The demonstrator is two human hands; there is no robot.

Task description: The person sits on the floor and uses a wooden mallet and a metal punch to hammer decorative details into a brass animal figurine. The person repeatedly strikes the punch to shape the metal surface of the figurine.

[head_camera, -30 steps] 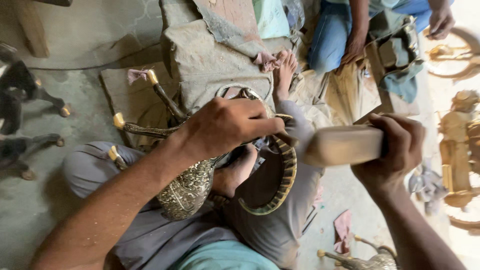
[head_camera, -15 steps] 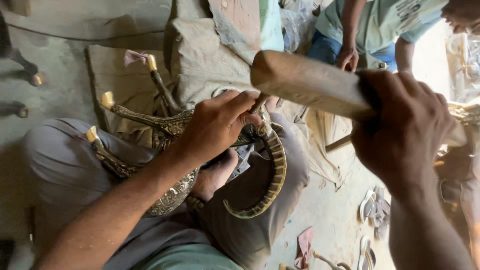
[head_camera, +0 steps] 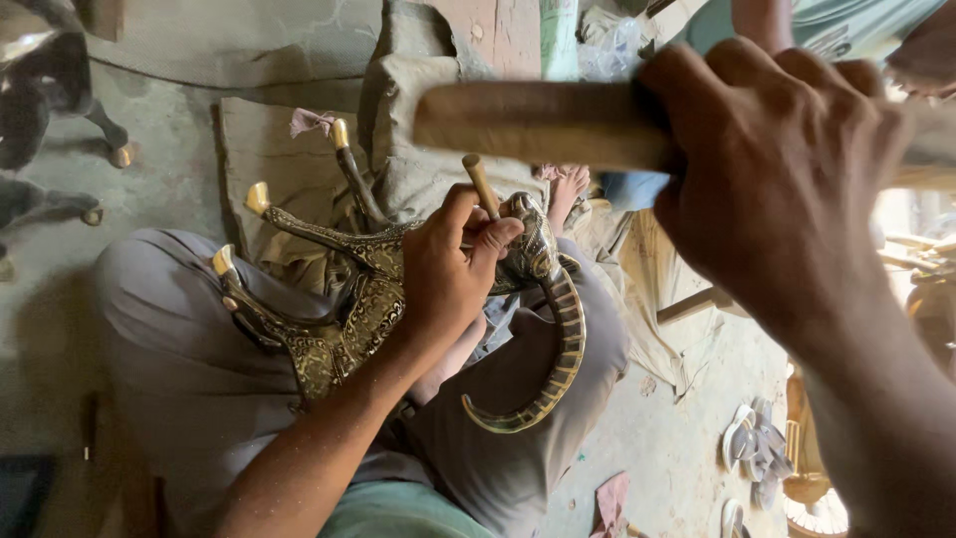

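Observation:
A brass animal figure [head_camera: 349, 309] with engraved patterns and a long curved horn [head_camera: 558, 349] lies across my lap. My left hand [head_camera: 453, 264] rests on its neck and grips a thin chisel-like tool [head_camera: 482, 186], whose tip points at the figure's head [head_camera: 528, 244]. Raised close to the camera, my right hand [head_camera: 777, 189] is shut on a wooden mallet [head_camera: 538, 122], held above the chisel.
Grey cloth bags [head_camera: 418, 120] lie on the concrete floor beyond my knees. Dark metal animal figures [head_camera: 50, 90] stand at far left. Another person sits at the top right, a bare foot [head_camera: 566, 191] near the figure's head. Small metal scraps [head_camera: 752, 453] lie lower right.
My right hand has lifted the mallet higher and nearer the camera. My left hand has shifted on the figure so the chisel now stands visible between its fingers.

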